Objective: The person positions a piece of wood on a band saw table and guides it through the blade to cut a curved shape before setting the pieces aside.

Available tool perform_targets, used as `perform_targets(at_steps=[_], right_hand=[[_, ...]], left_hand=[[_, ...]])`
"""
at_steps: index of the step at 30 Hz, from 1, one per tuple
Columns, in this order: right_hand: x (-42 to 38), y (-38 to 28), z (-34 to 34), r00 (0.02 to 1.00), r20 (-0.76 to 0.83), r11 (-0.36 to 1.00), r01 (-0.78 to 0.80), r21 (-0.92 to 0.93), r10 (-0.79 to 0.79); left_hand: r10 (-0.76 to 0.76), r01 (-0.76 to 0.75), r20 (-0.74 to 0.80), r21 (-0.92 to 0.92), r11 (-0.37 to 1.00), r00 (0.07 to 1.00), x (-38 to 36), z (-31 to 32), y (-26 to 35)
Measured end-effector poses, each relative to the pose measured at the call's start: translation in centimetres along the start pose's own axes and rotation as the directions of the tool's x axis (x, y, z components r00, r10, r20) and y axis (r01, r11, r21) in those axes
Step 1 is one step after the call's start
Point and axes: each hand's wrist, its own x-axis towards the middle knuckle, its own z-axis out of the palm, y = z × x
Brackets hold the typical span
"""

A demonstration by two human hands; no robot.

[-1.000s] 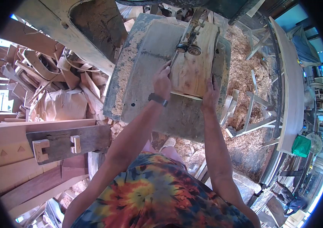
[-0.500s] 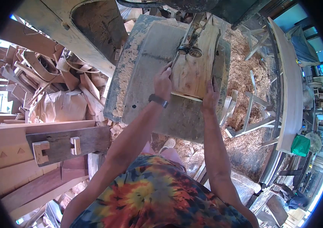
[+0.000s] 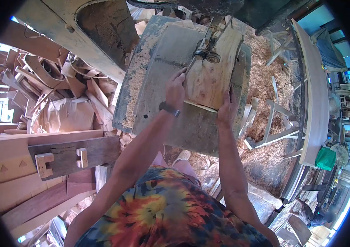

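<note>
A wooden board [image 3: 208,84] with a rough, bark-like right edge lies flat on the dusty saw table [image 3: 158,94]. My left hand [image 3: 176,88], below a dark wristband, grips the board's left edge near its close end. On the opposite edge my right hand [image 3: 227,108] has its fingers along the side, and its thumb is hard to make out. Just beyond my hands, the bandsaw's blade guide [image 3: 206,56], with round metal rollers, sits over the board. The blade itself is hard to make out.
The machine's pale frame [image 3: 88,37] rises at upper left. Wood offcuts [image 3: 39,78] are heaped on the left. Sawdust [image 3: 261,78] covers the floor to the right, around wooden trestles [image 3: 271,123]. A long plank [image 3: 314,94] runs beyond them. A person [image 3: 321,218] is at lower right.
The board's near end and both my hands have shifted slightly left relative to the blade guide. My grip looks the same.
</note>
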Motion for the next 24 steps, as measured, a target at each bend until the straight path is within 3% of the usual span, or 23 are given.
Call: perform_targets(at_steps=[6, 13, 16, 24], right_hand=[[0.2, 0.3, 0.4, 1.000, -0.014, 1.000, 0.013, 0.004, -0.013], [0.3, 0.2, 0.4, 1.000, -0.023, 0.999, 0.008, -0.042, -0.009], [0.5, 0.1, 0.9, 0.999, -0.006, 0.999, 0.038, 0.030, -0.038], [0.7, -0.2, 1.1, 0.999, -0.044, 1.000, 0.023, -0.013, -0.024]], left_hand=[[0.073, -0.074, 0.006, 0.028, 0.997, 0.997, 0.9, -0.3, -0.8], [0.021, -0.021, -0.021, 0.023, 1.000, 1.000, 0.4, 0.2, 0.1], [0.054, -0.053, -0.012, 0.079, 0.995, 0.998, 0.3, 0.4, 0.8], [-0.016, 0.016, 0.012, 0.016, 1.000, 1.000, 1.2, 0.0, -0.1]])
